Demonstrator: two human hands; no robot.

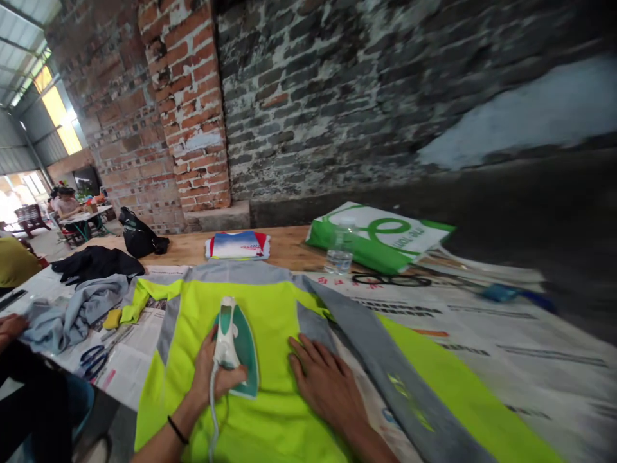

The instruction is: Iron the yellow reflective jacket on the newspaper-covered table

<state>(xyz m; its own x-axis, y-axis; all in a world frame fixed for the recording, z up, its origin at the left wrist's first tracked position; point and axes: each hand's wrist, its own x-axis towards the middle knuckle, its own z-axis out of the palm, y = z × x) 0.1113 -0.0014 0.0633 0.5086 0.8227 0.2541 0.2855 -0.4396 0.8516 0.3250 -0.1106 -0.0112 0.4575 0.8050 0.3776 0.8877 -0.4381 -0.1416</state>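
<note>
A white and green clothes iron rests on the neon yellow and grey sweatshirt, its tip pointing away from me. My left hand is wrapped round its handle, and the grey cord trails down past my wrist. To the right, my right hand lies flat on the fabric with fingers spread. The sweatshirt is laid out over newspaper, with one long sleeve reaching to the lower right. Some wrinkles show in the cloth near me.
Beyond the collar sits a folded garment. A water bottle, green and white bag and glasses are at the back right. Leftward lie blue-handled scissors, yellow chalk-like block and grey cloth, near another person's hand.
</note>
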